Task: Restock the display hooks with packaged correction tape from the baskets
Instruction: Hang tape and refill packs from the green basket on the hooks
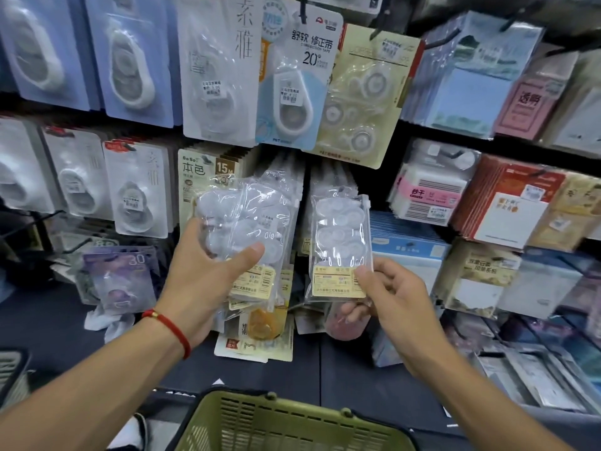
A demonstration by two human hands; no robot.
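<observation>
Left hand: the left hand (208, 284) is up in front of the shelves. Its fingers and thumb curl round a stack of clear packs (250, 229). The thumb lies across the front of the stack.
Stack: these are packs of correction tape in see-through bags with yellow labels at the bottom. They fan out a little, one behind the other.
Right hand: the right hand (390, 294) pinches a single pack (340, 249) by its bottom right corner. The thumb is on the front and the other fingers are curled behind.
Single pack: it stands upright, just beside the stack but not touching it. White round tape rolls show through the bag. It has a yellow label at the bottom too.
Wrist: a red string bracelet (169, 327) goes round the left wrist.
Basket: a green basket (292, 421) sits low down, below both hands. I cannot tell what is inside it.
Display: more correction tape packs hang in rows above and behind the hands. One blue and white hanging pack (294, 76) shows a big 20.
Right side: sticky note pads (468, 96) and other paper packs fill the shelves there.
</observation>
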